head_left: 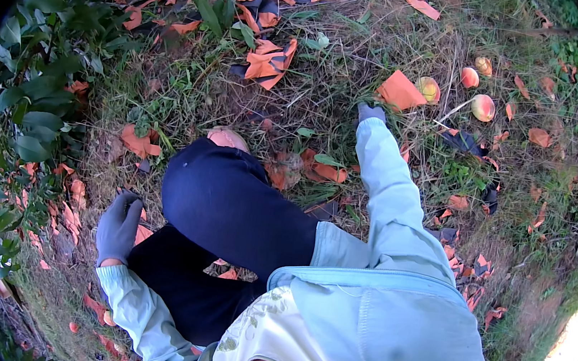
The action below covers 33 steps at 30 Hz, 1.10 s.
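Note:
My right arm in a pale blue sleeve stretches forward to the grass, and my right hand (pixel 371 111) in a dark grey glove is low among the blades. Its fingers are mostly hidden. Just beyond it lies a folded orange paper piece (pixel 401 91), touching or nearly touching the hand. A yellow-and-red round fruit (pixel 428 89), peach- or apple-like, rests against the paper's right side. Further right sit a redder fruit (pixel 483 108) and two smaller-looking ones. My left hand (pixel 118 228), in a grey glove, hangs beside my bent leg, fingers loosely curved and thumb apart, nothing visible in it.
Torn orange-and-black paper (pixel 271 61) is scattered over the grass. A leafy branch (pixel 43 100) hangs along the left side. A pinkish rounded thing (pixel 229 138) shows partly behind my dark-trousered knee (pixel 229 195). More fruit (pixel 73 327) lies at the lower left.

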Motion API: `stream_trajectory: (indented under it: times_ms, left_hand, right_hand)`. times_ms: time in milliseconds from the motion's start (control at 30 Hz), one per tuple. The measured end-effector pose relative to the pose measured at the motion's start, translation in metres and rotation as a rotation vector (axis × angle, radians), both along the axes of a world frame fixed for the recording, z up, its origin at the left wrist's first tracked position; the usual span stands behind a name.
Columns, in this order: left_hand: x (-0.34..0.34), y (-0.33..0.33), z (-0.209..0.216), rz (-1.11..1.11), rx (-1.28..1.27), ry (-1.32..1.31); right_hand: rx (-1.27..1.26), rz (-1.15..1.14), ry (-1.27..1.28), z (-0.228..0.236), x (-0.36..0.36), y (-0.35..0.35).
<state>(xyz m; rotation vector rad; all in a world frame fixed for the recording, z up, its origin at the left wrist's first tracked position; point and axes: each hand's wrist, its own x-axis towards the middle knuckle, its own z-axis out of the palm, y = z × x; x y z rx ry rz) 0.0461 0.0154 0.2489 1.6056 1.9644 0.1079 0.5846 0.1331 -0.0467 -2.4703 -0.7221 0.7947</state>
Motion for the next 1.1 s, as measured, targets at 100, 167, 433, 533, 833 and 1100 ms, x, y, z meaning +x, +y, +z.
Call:
stream_trajectory:
  times_ms: [100,167,433,533,833,1100]
  left_hand:
    - [-0.018,-0.017,-0.001,0.056,-0.003,0.067]
    - [-0.019,-0.021,0.003,0.067,-0.003,0.051]
    - [-0.014,-0.018,0.005,0.078,-0.026,0.024]
    - [-0.02,-0.023,0.004,0.081,-0.015,0.023]
    - [0.001,-0.005,0.001,-0.008,-0.023,-0.04]
    - [0.015,0.001,0.001,-0.064,0.0,-0.031]
  right_hand:
    - [0.29,0.052,0.232,0.018,-0.028,0.02]
    - [0.433,0.146,0.209,0.031,-0.04,0.027]
    - [-0.348,0.64,-0.261,-0.003,-0.03,0.038]
    - [-0.601,0.765,-0.356,0.035,-0.051,0.023]
    - [-0.128,0.43,-0.022,0.051,-0.06,-0.143]
    - [-0.107,0.813,-0.18,0.098,-0.081,-0.173]
